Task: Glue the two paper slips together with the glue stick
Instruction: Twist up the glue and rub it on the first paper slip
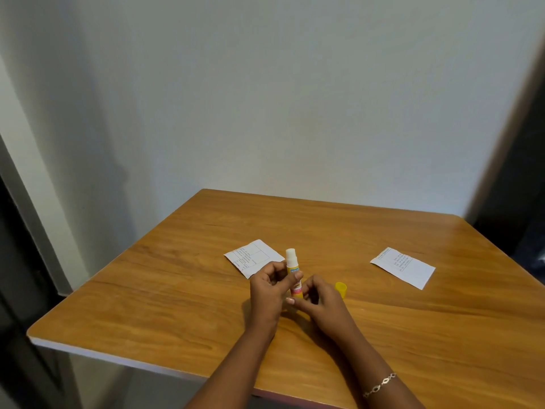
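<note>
Gripping uncapped glue stick [293, 273]: left hand [267, 286], right hand [320, 299].

One view only: the head camera looks forward and down from behind and above the fingers [297, 301], fairly near; the wooden table [177, 290] runs beyond them to a white wall [265, 98].

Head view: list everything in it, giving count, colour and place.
table: 1, brown wood, against the wall
wall: 1, white, behind the table
slips: 2, white with print, on the table; left slip just behind the left hand, right slip apart at the right
glue stick: 1, yellow with white glue showing, upright, uncapped, held above the table
cap: 1, yellow, on the table right of the right hand
bracelet: 1, silver, right wrist
hands: 2; left hand grips the stick's middle, right hand holds its base
</note>
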The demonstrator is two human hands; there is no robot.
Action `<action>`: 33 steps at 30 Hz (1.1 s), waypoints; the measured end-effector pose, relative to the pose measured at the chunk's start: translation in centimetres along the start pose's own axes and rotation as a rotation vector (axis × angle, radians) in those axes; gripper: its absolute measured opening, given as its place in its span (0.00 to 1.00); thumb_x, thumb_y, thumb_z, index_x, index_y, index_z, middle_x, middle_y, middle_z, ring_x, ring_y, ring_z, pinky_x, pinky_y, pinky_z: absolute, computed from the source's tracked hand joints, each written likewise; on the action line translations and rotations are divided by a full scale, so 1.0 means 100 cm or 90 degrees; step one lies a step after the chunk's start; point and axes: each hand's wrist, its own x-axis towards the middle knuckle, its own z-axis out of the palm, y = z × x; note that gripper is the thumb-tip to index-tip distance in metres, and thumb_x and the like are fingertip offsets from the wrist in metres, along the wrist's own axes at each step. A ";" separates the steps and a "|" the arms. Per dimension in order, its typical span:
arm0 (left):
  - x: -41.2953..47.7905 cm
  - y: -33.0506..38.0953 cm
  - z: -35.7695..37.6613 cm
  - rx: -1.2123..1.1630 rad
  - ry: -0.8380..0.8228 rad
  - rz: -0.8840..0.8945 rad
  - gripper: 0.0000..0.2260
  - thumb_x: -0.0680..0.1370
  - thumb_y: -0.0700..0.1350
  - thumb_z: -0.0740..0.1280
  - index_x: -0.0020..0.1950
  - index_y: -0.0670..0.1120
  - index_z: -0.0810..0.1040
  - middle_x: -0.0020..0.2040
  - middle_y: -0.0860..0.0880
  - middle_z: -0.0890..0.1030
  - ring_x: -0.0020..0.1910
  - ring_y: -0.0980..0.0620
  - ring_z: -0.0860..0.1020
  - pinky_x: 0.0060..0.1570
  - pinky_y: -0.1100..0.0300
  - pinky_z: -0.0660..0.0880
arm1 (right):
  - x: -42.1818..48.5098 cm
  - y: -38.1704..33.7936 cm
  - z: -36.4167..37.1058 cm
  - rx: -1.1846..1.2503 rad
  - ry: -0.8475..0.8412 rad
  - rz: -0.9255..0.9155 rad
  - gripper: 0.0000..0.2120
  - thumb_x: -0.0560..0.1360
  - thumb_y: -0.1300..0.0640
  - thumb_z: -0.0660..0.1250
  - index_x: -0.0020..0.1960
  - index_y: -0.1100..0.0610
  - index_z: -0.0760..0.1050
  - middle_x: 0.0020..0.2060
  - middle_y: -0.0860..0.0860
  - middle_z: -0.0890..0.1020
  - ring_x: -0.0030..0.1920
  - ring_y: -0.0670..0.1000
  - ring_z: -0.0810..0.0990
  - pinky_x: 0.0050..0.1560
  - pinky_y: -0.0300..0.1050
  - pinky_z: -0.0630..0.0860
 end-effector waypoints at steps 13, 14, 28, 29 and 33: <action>0.002 -0.005 -0.001 0.001 0.000 0.009 0.06 0.68 0.33 0.72 0.38 0.39 0.77 0.33 0.48 0.78 0.33 0.56 0.76 0.36 0.64 0.75 | -0.001 -0.002 -0.002 -0.002 -0.039 -0.009 0.11 0.65 0.58 0.75 0.41 0.57 0.74 0.33 0.50 0.76 0.34 0.47 0.71 0.36 0.39 0.68; 0.002 -0.005 -0.001 0.005 -0.004 0.009 0.06 0.68 0.33 0.72 0.38 0.40 0.77 0.32 0.50 0.78 0.33 0.57 0.76 0.35 0.65 0.75 | -0.001 -0.002 0.000 -0.027 -0.021 -0.010 0.13 0.64 0.58 0.76 0.39 0.54 0.71 0.32 0.48 0.74 0.32 0.45 0.70 0.34 0.36 0.67; 0.000 0.000 0.001 -0.015 -0.027 -0.009 0.02 0.72 0.34 0.68 0.42 0.40 0.80 0.40 0.39 0.81 0.39 0.49 0.78 0.43 0.56 0.75 | -0.002 -0.004 -0.010 0.106 -0.112 0.009 0.03 0.75 0.62 0.64 0.45 0.58 0.76 0.30 0.50 0.75 0.26 0.42 0.70 0.27 0.32 0.65; 0.000 0.000 0.001 -0.017 -0.018 -0.007 0.02 0.71 0.34 0.69 0.43 0.38 0.79 0.41 0.38 0.80 0.40 0.47 0.76 0.44 0.54 0.74 | -0.001 -0.003 -0.009 0.088 -0.098 0.007 0.02 0.72 0.62 0.68 0.45 0.58 0.75 0.30 0.48 0.75 0.27 0.42 0.70 0.28 0.32 0.65; 0.000 0.000 0.002 -0.014 -0.010 -0.010 0.04 0.70 0.33 0.70 0.43 0.35 0.78 0.41 0.38 0.78 0.41 0.46 0.74 0.44 0.53 0.72 | 0.000 0.000 -0.005 0.052 -0.025 0.005 0.11 0.68 0.63 0.73 0.40 0.59 0.70 0.31 0.55 0.74 0.32 0.50 0.70 0.33 0.43 0.66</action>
